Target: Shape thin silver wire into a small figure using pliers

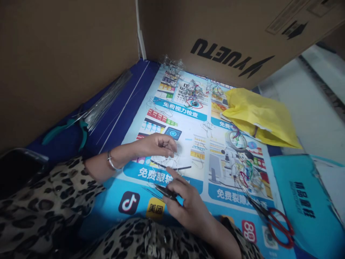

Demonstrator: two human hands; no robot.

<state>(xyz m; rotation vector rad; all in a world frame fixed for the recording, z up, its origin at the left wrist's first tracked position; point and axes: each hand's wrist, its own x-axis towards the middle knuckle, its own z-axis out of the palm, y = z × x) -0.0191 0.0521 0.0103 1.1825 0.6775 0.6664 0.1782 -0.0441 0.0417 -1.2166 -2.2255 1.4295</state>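
My left hand [161,145] is over the middle of the printed sheet, thumb and fingers pinched together. Fine wire shows just below its fingertips, but whether they grip it is unclear. In my right hand [185,201] is a pair of small dark pliers [167,192], jaws pointing left. Its index finger reaches toward the left hand. Between and around the hands lie thin bent wires, hard to make out against the print. Higher on the sheet sits a tangled heap of silver and coloured wire [194,91].
Teal-handled pliers [83,135] and a bundle of straight wires [107,97] lie left. Red-handled scissors [279,225], coloured wire pieces [249,172], a wire ring [237,139] and a yellow bag [258,115] are right. Cardboard walls [172,28] rise behind.
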